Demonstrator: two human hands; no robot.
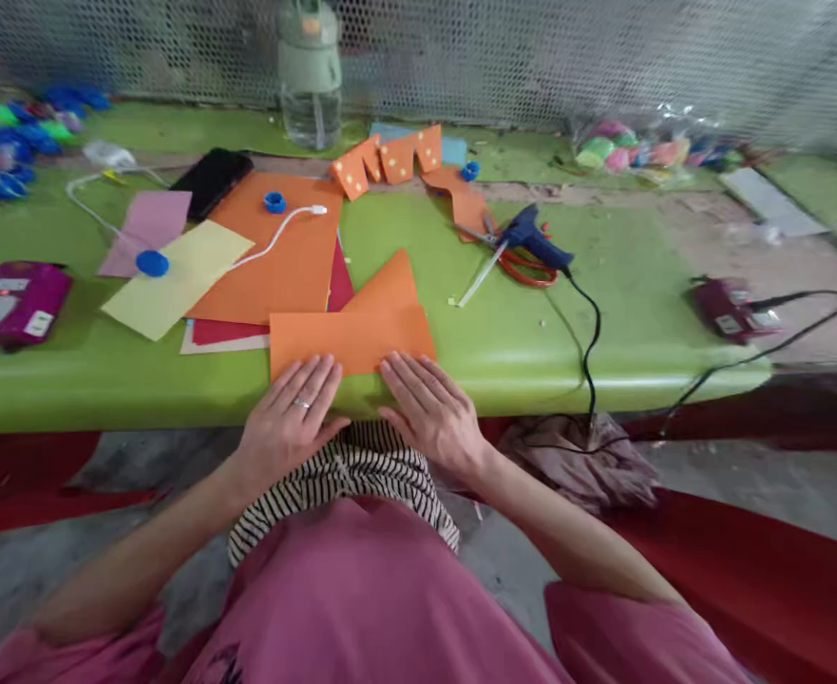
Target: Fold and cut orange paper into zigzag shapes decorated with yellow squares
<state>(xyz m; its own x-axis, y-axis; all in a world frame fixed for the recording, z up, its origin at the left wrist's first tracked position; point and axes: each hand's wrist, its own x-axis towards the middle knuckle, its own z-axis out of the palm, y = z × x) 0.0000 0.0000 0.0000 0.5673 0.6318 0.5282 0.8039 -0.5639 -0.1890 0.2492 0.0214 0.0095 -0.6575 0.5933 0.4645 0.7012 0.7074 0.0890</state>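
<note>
A sheet of orange paper (351, 340), folded over, lies at the front edge of the green table. Part of it sticks up behind as a slanted corner. My left hand (294, 418), with a ring on one finger, rests its outstretched fingers flat on the near left edge of this paper. On the near right edge, the fingers of my right hand (436, 413) lie flat too. Neither hand grips anything. Behind the fold are a larger orange sheet (282, 256) and red paper (225, 332) beneath it.
A blue glue gun (532, 237) with a trailing black cord lies right, near scissors (482, 233). Dotted orange cut-outs (389, 161) stand by a water bottle (311, 85). On the left are a phone (213, 180), yellow paper (176, 280) and a magenta box (17, 302).
</note>
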